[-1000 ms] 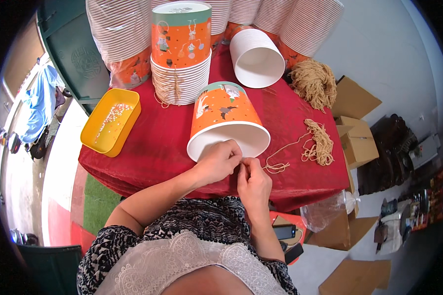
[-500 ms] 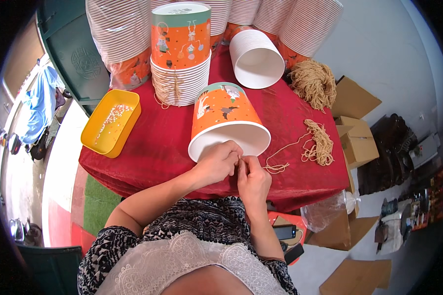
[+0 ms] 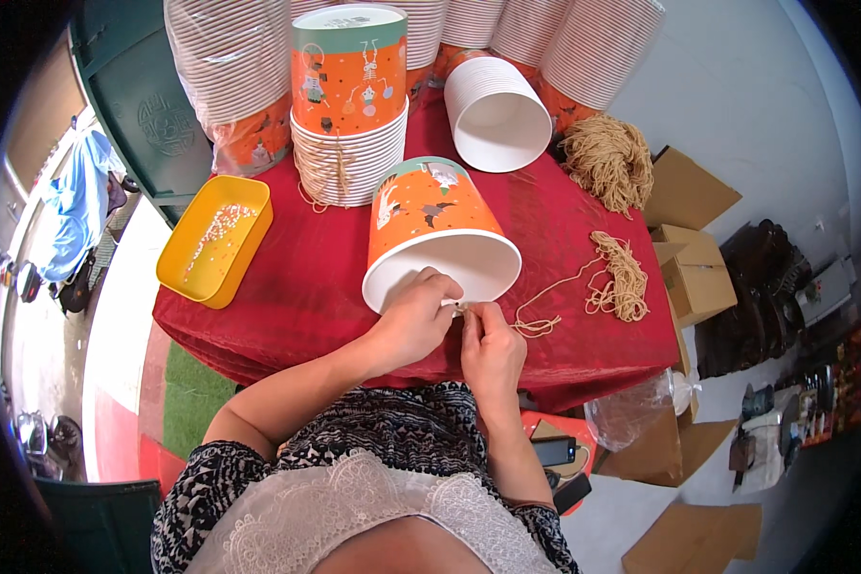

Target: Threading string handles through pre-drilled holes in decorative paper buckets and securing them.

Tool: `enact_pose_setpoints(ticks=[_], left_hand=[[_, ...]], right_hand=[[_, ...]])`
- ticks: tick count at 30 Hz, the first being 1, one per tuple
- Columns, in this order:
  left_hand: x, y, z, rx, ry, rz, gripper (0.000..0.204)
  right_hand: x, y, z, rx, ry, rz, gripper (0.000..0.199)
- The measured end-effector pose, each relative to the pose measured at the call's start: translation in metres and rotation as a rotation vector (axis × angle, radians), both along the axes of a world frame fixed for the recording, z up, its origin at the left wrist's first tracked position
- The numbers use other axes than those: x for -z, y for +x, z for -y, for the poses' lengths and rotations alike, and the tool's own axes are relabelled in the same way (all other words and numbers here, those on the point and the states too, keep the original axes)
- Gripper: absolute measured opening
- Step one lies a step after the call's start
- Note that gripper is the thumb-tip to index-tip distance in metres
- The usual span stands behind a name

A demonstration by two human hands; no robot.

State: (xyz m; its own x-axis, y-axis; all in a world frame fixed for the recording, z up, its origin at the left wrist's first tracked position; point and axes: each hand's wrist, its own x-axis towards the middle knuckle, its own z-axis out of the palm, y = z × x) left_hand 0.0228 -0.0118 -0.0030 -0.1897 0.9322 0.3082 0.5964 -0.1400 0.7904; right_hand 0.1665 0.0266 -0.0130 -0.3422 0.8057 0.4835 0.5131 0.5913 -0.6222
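Note:
An orange paper bucket [image 3: 438, 212] with a green base band and printed figures lies tilted on its side, its white mouth facing me. My left hand [image 3: 418, 314] is closed at the lower edge of that mouth, fingers curled partly inside and thumb outside. Against its thumb, the fingertips of my right hand [image 3: 491, 337] pinch together just below the rim. A tiny pale bit shows between the two hands; I cannot make out what it is. Beside my right hand, a strand of tan twine [image 3: 538, 327] runs to a loose twine bundle [image 3: 620, 277].
A yellow tray [image 3: 242, 251] with small pale and orange pieces sits at the left on the red tablecloth [image 3: 320, 258]. Behind stand a bucket stack wrapped with twine [image 3: 340, 165], a tipped white-mouthed stack [image 3: 500, 124], tall bagged stacks [image 3: 228, 72] and a twine heap [image 3: 610, 163]. Cardboard boxes [image 3: 703, 277] lie right.
The bucket has shifted slightly left and up. My left hand has moved a little, with its thumb and fingers now further apart, and a pale bit shows between the hands.

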Motion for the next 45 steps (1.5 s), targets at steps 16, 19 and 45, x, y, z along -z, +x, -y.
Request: enact_pose_setpoints(ticks=[16,19,45], left_hand=[[0.007,-0.002,-0.003,0.025,0.021,-0.069,0.005],[0.007,-0.003,-0.003,0.031,0.023,-0.048,0.005],[0.01,0.0,-0.005,0.003,0.042,-0.044,0.003]], right_hand=[[0.004,-0.005,0.001,0.03,0.076,0.051,0.01],[0.002,-0.007,0.001,0.023,0.124,0.048,0.007],[-0.003,0.008,-0.007,-0.183,-0.048,-0.008,0.007]])
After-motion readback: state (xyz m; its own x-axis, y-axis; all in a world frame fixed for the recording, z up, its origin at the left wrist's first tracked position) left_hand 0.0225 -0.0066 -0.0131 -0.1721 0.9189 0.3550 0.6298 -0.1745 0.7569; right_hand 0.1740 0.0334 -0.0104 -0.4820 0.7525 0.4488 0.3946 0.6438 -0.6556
